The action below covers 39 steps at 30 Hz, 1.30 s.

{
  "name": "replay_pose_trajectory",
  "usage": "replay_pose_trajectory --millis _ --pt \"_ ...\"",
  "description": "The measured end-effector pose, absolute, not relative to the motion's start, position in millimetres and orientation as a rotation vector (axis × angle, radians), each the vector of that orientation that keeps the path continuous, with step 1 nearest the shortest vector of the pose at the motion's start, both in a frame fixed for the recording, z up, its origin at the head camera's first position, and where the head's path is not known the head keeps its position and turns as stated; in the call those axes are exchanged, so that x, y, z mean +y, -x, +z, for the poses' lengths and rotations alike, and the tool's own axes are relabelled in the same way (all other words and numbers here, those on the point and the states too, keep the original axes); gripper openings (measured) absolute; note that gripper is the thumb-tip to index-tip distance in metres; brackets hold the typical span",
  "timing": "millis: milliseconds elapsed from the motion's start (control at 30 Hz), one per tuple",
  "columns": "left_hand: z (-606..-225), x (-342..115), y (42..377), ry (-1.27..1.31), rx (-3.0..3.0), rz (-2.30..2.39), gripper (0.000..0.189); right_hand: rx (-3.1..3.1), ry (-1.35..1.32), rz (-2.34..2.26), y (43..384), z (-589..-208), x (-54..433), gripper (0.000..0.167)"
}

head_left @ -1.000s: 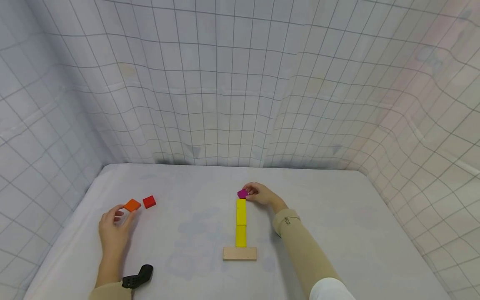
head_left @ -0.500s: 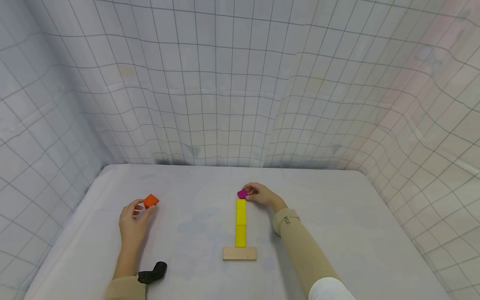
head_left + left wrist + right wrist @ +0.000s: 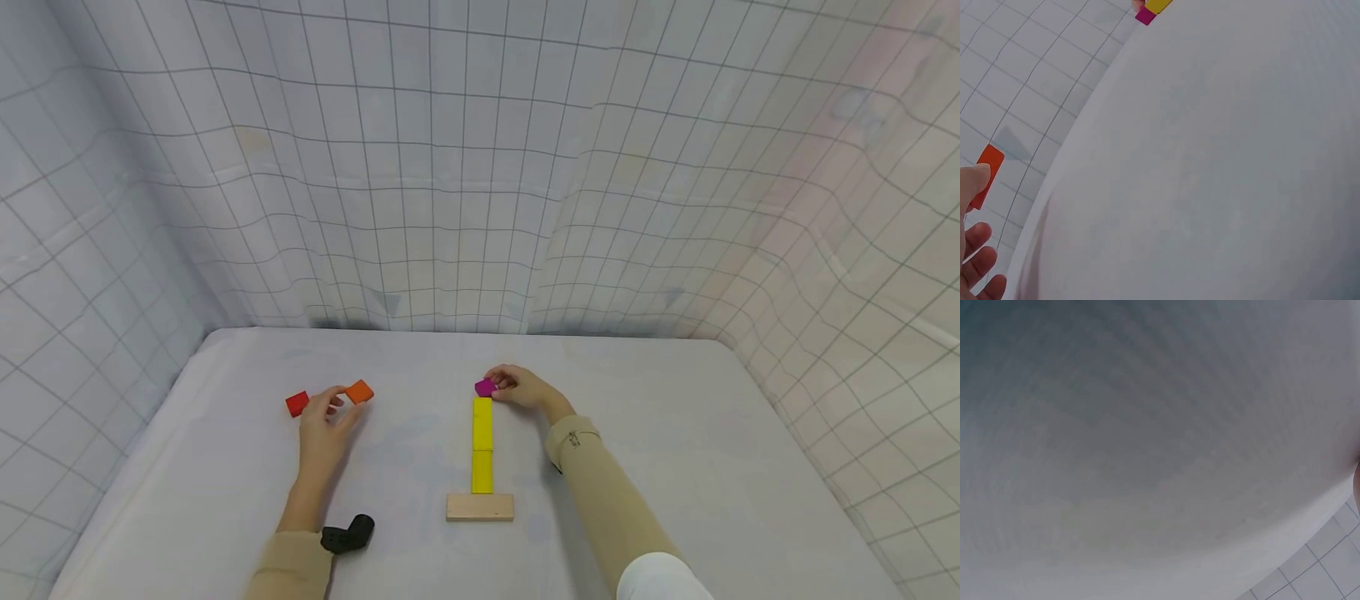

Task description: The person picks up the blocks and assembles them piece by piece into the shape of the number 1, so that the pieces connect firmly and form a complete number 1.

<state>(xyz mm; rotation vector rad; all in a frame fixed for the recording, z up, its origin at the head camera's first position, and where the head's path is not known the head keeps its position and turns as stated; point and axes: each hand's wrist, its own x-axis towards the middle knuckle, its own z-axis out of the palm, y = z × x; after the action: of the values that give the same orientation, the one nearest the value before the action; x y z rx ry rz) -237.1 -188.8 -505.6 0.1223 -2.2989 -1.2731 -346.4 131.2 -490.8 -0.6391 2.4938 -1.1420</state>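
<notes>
In the head view my left hand [image 3: 324, 429] pinches an orange block [image 3: 359, 392] between thumb and fingers. The left wrist view shows the thumb across the face of the orange block [image 3: 988, 175]. A red block [image 3: 297, 404] lies just left of that hand. My right hand [image 3: 522, 388] holds a small magenta block [image 3: 486, 387] at the far end of a row of two yellow blocks [image 3: 482, 446]. A plain wooden block [image 3: 480, 507] lies crosswise at the row's near end. The right wrist view shows only a sliver of the right hand.
A white cloth covers the table [image 3: 637, 467]. Behind and at both sides hangs a gridded curtain [image 3: 480, 208]. A black wrist device [image 3: 348, 533] sits by the left sleeve [image 3: 292, 567].
My left hand has carried the orange block to the right, passing over the red block, which shows again now. The right hand and the magenta block have stayed in place.
</notes>
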Motion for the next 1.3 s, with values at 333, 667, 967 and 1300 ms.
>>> replay_pose_trajectory --millis 333,667,967,1300 --pt "-508 -157 252 -0.013 -2.415 -1.316 0.037 2.472 0.634 -1.162 346 -491 130 0.028" --pt "-516 -137 265 0.104 -2.44 -1.284 0.036 2.475 0.634 -1.146 346 -490 130 0.028" --pt "-516 -120 275 0.175 -2.508 -1.271 0.035 2.48 0.622 -1.138 348 -492 130 0.028" --pt "-517 -100 281 0.216 -2.532 -1.232 0.033 2.477 0.569 -1.143 346 -488 130 0.028"
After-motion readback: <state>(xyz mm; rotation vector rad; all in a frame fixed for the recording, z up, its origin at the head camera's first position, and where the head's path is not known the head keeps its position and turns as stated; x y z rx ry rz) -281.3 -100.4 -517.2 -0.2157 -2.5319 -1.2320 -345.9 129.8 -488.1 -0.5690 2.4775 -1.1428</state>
